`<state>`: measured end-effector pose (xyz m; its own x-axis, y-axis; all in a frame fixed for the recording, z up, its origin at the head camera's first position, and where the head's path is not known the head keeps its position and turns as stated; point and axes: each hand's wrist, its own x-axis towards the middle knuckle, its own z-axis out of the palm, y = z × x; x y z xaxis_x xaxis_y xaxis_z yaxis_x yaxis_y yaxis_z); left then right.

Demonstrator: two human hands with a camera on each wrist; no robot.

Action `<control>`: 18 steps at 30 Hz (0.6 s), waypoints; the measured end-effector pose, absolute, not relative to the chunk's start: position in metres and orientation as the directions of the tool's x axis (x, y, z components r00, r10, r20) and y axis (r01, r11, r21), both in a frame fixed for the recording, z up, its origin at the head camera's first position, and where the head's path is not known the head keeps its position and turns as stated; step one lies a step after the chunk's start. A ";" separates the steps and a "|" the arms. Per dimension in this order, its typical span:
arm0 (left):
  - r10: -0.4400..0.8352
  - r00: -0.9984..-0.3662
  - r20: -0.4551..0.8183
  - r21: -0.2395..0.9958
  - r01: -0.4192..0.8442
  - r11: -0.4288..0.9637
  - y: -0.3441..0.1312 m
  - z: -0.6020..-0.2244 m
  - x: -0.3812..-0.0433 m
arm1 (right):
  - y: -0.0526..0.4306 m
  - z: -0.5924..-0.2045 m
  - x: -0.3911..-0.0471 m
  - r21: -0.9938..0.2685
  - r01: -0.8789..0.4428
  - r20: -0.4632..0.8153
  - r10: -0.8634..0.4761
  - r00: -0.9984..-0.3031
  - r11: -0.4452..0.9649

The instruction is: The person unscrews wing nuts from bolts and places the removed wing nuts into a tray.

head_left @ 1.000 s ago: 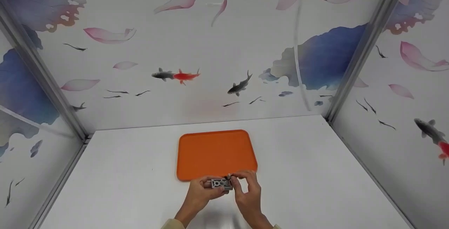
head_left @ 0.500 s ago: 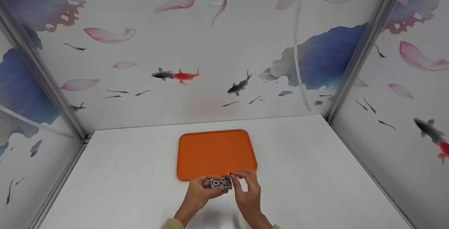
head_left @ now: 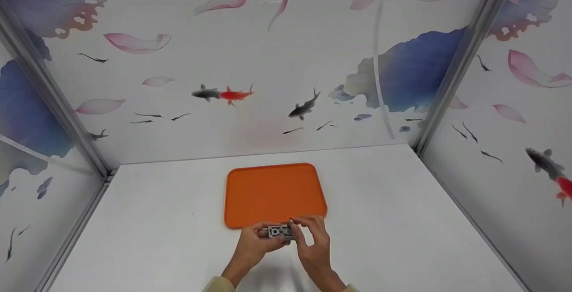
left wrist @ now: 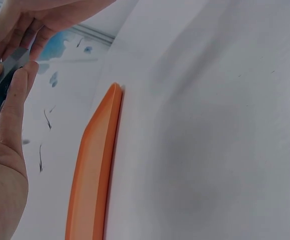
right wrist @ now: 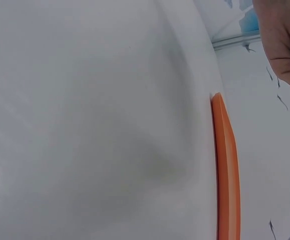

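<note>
In the head view, my left hand (head_left: pixel 254 245) grips a small grey block (head_left: pixel 279 232) with round openings in its face, thumb along the front edge. The block is held above the table, just in front of the tray. My right hand (head_left: pixel 315 243) pinches a tiny dark piece (head_left: pixel 291 222) at the block's right end between thumb and index finger; its shape is largely hidden by the fingertips. The left wrist view shows the block's smooth grey side (left wrist: pixel 9 75) between the fingers, with the right hand arching over it at the top.
An orange tray (head_left: pixel 275 196) lies on the white table (head_left: pixel 380 220) just beyond the hands. White walls (head_left: pixel 268 59) with painted fish and petals enclose the table at the back and sides, with metal frame posts (head_left: pixel 462 61) at the corners.
My right thumb and fingertips have shifted slightly left and up at the block's right end. My left hand keeps its grip; the tray stays put and the head view tilts slightly.
</note>
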<state>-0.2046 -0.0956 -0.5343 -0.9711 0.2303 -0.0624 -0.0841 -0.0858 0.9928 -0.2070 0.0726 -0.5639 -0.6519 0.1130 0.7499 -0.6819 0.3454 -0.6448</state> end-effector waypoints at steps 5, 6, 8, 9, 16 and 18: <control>0.224 -0.972 -0.066 0.993 -0.086 -0.082 -0.097 -0.534 -0.206 | 0.071 -0.563 -0.208 -0.637 -0.687 0.756 0.108 -0.646 0.349; 0.224 -0.973 -0.063 0.993 -0.084 -0.084 -0.097 -0.535 -0.206 | 0.071 -0.563 -0.208 -0.639 -0.687 0.754 0.105 -0.648 0.347; 0.223 -0.973 -0.058 0.993 -0.079 -0.086 -0.097 -0.535 -0.206 | 0.071 -0.562 -0.207 -0.648 -0.684 0.746 0.100 -0.658 0.335; 0.223 -0.973 -0.056 0.993 -0.077 -0.088 -0.097 -0.535 -0.206 | 0.071 -0.562 -0.206 -0.655 -0.682 0.741 0.098 -0.665 0.326; 0.220 -0.974 -0.056 0.993 -0.077 -0.091 -0.095 -0.533 -0.204 | 0.070 -0.559 -0.206 -0.625 -0.710 0.765 0.075 -0.640 0.323; 0.223 -0.973 -0.054 0.993 -0.076 -0.089 -0.096 -0.533 -0.204 | 0.070 -0.559 -0.206 -0.625 -0.711 0.766 0.076 -0.638 0.323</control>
